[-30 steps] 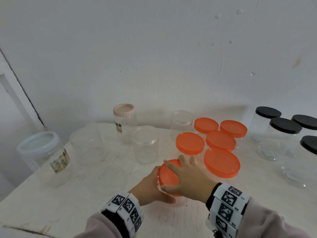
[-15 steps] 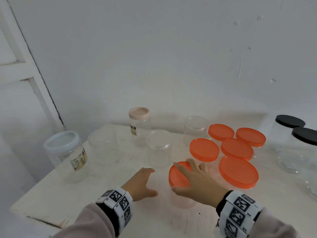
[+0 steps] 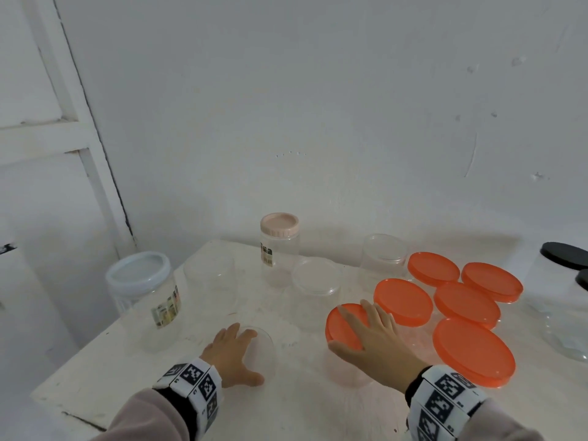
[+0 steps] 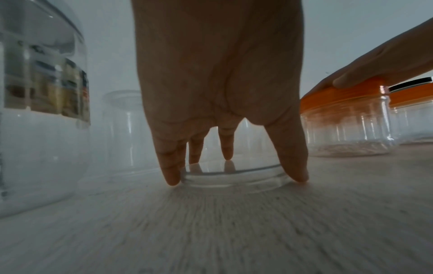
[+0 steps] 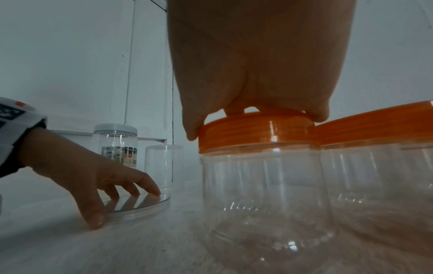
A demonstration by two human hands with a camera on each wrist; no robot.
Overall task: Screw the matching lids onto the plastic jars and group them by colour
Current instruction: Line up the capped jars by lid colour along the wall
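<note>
A clear jar [image 3: 346,370] with an orange lid [image 3: 342,323] stands at the table's front middle. My right hand [image 3: 366,329] lies over that lid, with the thumb and a finger gripping its rim [image 5: 255,129]. To the left a clear lid [image 3: 262,342] lies flat on the table. My left hand [image 3: 235,351] arches over it. In the left wrist view the thumb and an outer finger pinch opposite sides of its rim [image 4: 234,178], and the other fingertips touch its top.
Several orange-lidded jars [image 3: 474,351] stand close on the right, with black-lidded jars [image 3: 564,254] beyond. A pink-lidded jar [image 3: 279,226], open clear jars [image 3: 210,281] and a large labelled jar with a pale lid [image 3: 138,275] stand behind and left. The table's left edge [image 3: 95,345] is near.
My left hand let go of the orange-lidded jar's side, moved left and came down on the clear lid. My right hand stays on the orange lid.
</note>
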